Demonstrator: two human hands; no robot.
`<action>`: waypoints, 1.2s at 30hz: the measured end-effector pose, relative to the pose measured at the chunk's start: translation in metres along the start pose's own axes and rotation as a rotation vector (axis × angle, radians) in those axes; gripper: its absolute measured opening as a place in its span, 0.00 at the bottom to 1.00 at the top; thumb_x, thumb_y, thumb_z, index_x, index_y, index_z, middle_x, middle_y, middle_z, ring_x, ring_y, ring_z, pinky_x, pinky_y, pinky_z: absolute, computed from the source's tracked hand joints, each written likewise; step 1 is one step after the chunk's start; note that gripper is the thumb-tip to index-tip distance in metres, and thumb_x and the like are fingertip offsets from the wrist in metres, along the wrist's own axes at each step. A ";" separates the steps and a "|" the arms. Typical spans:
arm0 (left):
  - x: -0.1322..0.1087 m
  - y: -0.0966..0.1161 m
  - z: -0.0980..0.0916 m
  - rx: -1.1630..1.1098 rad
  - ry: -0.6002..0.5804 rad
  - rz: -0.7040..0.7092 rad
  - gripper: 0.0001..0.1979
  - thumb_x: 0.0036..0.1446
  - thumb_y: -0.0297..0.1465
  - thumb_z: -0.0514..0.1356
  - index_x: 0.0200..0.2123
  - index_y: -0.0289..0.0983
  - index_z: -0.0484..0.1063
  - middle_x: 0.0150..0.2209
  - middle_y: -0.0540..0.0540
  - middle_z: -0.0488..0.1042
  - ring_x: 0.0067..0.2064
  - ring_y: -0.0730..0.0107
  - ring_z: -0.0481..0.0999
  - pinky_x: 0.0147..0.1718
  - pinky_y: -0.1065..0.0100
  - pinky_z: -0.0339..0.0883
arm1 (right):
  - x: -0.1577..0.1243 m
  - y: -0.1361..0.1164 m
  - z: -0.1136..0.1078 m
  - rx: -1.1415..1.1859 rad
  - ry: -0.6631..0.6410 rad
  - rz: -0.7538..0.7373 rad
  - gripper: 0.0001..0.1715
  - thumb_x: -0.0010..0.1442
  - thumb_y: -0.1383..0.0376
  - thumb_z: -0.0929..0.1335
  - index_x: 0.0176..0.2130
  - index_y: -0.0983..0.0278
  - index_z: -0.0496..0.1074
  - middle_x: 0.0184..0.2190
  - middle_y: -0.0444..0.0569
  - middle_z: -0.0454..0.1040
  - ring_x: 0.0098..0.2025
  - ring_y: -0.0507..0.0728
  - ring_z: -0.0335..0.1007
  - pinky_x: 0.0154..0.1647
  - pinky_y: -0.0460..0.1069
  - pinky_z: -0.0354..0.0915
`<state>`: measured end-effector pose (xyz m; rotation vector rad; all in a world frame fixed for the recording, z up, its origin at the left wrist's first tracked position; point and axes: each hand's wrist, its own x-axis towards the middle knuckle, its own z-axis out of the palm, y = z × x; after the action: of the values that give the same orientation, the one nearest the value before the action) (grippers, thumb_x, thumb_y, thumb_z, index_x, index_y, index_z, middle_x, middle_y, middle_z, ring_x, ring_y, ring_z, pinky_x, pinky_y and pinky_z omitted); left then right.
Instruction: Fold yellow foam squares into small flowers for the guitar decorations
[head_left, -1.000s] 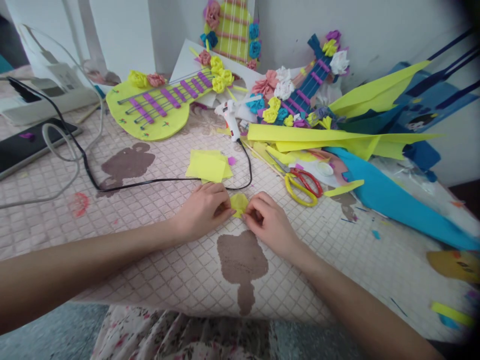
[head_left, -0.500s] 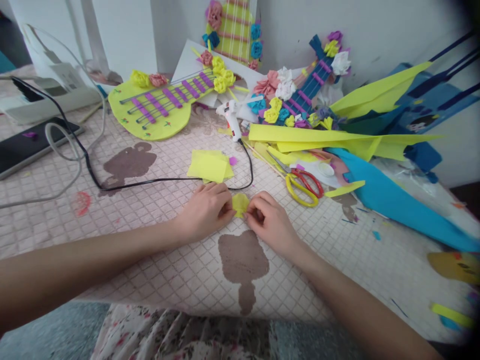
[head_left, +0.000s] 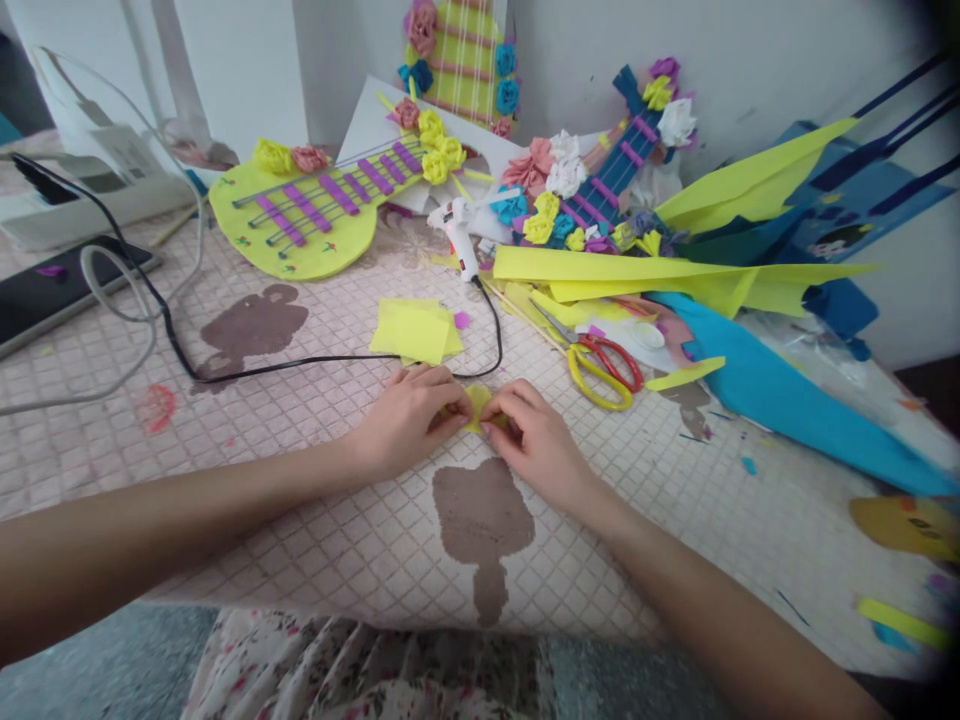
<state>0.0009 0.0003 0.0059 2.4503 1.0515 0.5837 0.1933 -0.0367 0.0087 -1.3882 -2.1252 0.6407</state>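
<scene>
A small piece of yellow paper [head_left: 477,408] is pinched between my two hands, just above the quilted cloth. My left hand [head_left: 415,410] grips its left edge with thumb and fingers closed. On the other edge, my right hand [head_left: 534,432] pinches the paper the same way. Fingers cover much of the piece, so its full shape is hidden. Beyond my left hand lies a small stack of yellow paper squares [head_left: 417,330]. A white glue gun [head_left: 459,238] stands behind the stack, its black cord [head_left: 330,358] running left across the cloth.
Scissors [head_left: 600,370] with red and yellow handles lie to the right, near yellow paper strips [head_left: 637,275] and a long blue paper sheet [head_left: 787,395]. Paper guitars, one yellow [head_left: 300,225] and one blue [head_left: 611,180], rest at the back. A phone [head_left: 60,295] and power strip [head_left: 97,195] sit left.
My fingers have drawn slightly closer together over the yellow paper, and less of it shows between them. The whole view has shifted a little.
</scene>
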 end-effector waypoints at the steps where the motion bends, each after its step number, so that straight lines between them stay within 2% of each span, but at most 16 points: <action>1: 0.000 0.000 0.000 0.005 0.005 -0.004 0.07 0.60 0.32 0.56 0.33 0.37 0.72 0.35 0.47 0.72 0.41 0.63 0.69 0.41 0.61 0.59 | 0.000 -0.001 0.000 -0.011 0.006 0.001 0.05 0.58 0.71 0.64 0.34 0.61 0.66 0.36 0.47 0.65 0.35 0.54 0.65 0.34 0.49 0.63; 6: 0.003 -0.001 0.000 0.018 0.013 -0.015 0.04 0.56 0.31 0.59 0.31 0.37 0.71 0.34 0.48 0.72 0.40 0.64 0.70 0.40 0.61 0.59 | 0.001 -0.001 0.000 -0.042 -0.014 0.017 0.07 0.57 0.73 0.64 0.34 0.61 0.65 0.36 0.47 0.64 0.37 0.55 0.66 0.38 0.50 0.64; 9: 0.004 -0.004 -0.002 -0.036 -0.021 -0.015 0.00 0.55 0.27 0.59 0.31 0.37 0.70 0.34 0.48 0.72 0.40 0.64 0.71 0.40 0.62 0.60 | -0.001 0.001 -0.001 -0.002 -0.032 0.007 0.08 0.57 0.74 0.64 0.35 0.61 0.65 0.37 0.47 0.64 0.38 0.54 0.65 0.37 0.50 0.64; 12: 0.004 -0.008 -0.003 -0.094 -0.036 -0.009 0.02 0.53 0.24 0.59 0.31 0.37 0.70 0.33 0.49 0.73 0.39 0.66 0.71 0.39 0.64 0.61 | -0.002 0.004 -0.004 0.024 -0.025 -0.007 0.08 0.57 0.74 0.64 0.36 0.61 0.64 0.38 0.47 0.64 0.36 0.53 0.64 0.35 0.49 0.63; 15: 0.003 -0.011 -0.002 -0.179 0.023 -0.020 0.05 0.50 0.24 0.60 0.33 0.37 0.69 0.34 0.49 0.72 0.38 0.67 0.71 0.38 0.65 0.63 | -0.002 0.007 -0.007 0.046 -0.019 -0.012 0.08 0.56 0.73 0.65 0.36 0.61 0.65 0.38 0.46 0.65 0.32 0.52 0.63 0.32 0.48 0.63; 18: 0.002 -0.010 -0.001 -0.278 0.099 -0.072 0.06 0.52 0.29 0.61 0.35 0.36 0.68 0.34 0.48 0.71 0.36 0.70 0.70 0.35 0.68 0.65 | -0.001 0.011 -0.010 0.094 -0.013 0.009 0.07 0.57 0.70 0.65 0.38 0.61 0.65 0.35 0.45 0.66 0.29 0.51 0.62 0.30 0.47 0.61; 22: 0.003 0.000 0.002 -0.145 0.115 -0.112 0.11 0.54 0.36 0.62 0.36 0.35 0.67 0.35 0.46 0.70 0.38 0.64 0.69 0.38 0.62 0.65 | 0.000 0.011 -0.011 0.119 0.019 0.036 0.04 0.59 0.69 0.65 0.37 0.61 0.66 0.32 0.44 0.68 0.29 0.51 0.62 0.29 0.47 0.60; 26: 0.002 0.006 0.005 0.050 0.079 -0.076 0.16 0.49 0.35 0.66 0.38 0.36 0.65 0.40 0.44 0.70 0.43 0.57 0.68 0.42 0.55 0.62 | 0.001 0.012 -0.008 0.163 0.076 0.068 0.02 0.59 0.67 0.64 0.36 0.62 0.66 0.31 0.45 0.68 0.28 0.51 0.63 0.29 0.47 0.60; 31: 0.001 0.001 0.002 -0.079 0.100 -0.077 0.17 0.52 0.37 0.65 0.40 0.36 0.64 0.39 0.45 0.69 0.41 0.61 0.69 0.42 0.57 0.63 | 0.006 0.020 -0.009 0.182 0.240 0.101 0.02 0.60 0.66 0.63 0.34 0.62 0.65 0.31 0.45 0.68 0.30 0.52 0.65 0.30 0.48 0.63; 36: 0.004 -0.007 -0.002 -0.094 0.109 -0.053 0.10 0.55 0.29 0.60 0.40 0.35 0.65 0.39 0.43 0.67 0.40 0.63 0.69 0.41 0.60 0.66 | 0.008 0.021 -0.014 -0.013 0.138 0.059 0.01 0.57 0.69 0.66 0.33 0.62 0.67 0.32 0.45 0.67 0.28 0.52 0.63 0.29 0.48 0.61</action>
<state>-0.0017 0.0081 0.0042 2.3245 1.1017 0.7402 0.2135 -0.0203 0.0074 -1.4630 -1.9902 0.5376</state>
